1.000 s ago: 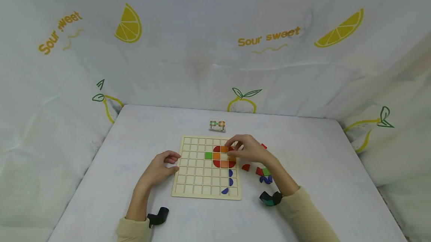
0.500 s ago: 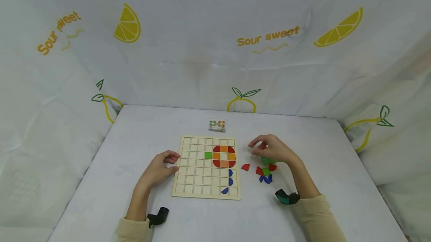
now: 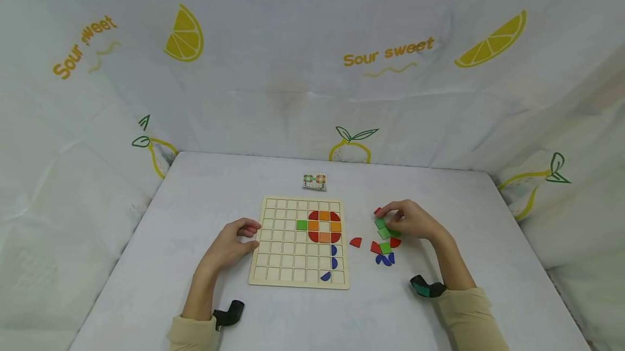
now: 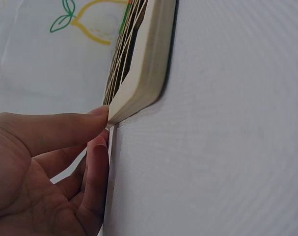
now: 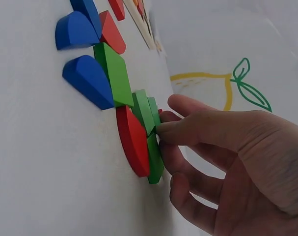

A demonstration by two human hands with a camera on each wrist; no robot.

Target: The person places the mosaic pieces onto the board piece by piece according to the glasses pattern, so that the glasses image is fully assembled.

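My left hand [image 3: 228,243] rests its thumb and fingertips against the left edge of a wooden grid board [image 3: 283,253]. In the left wrist view the thumb [image 4: 70,130] touches the board's corner, with the other fingers bent loosely below. My right hand [image 3: 414,219] is over the loose blocks right of the board, thumb and fingers apart around the green square blocks [image 3: 384,233]. In the right wrist view its thumb tip meets a green block [image 5: 144,110]; part of the group is hidden behind the fingers. Red and orange blocks [image 3: 324,215] form a ring on the board.
A green square [image 3: 301,225] sits left of the ring. Several blue pieces [image 3: 334,263] lie on the board's lower right. Loose red [image 3: 356,242] and blue pieces [image 3: 386,260] lie on the table. A small pattern card [image 3: 314,181] stands behind the board.
My right hand has left the orange block at the ring's right side and moved right to the loose green blocks. The left hand has stayed at the board's edge.
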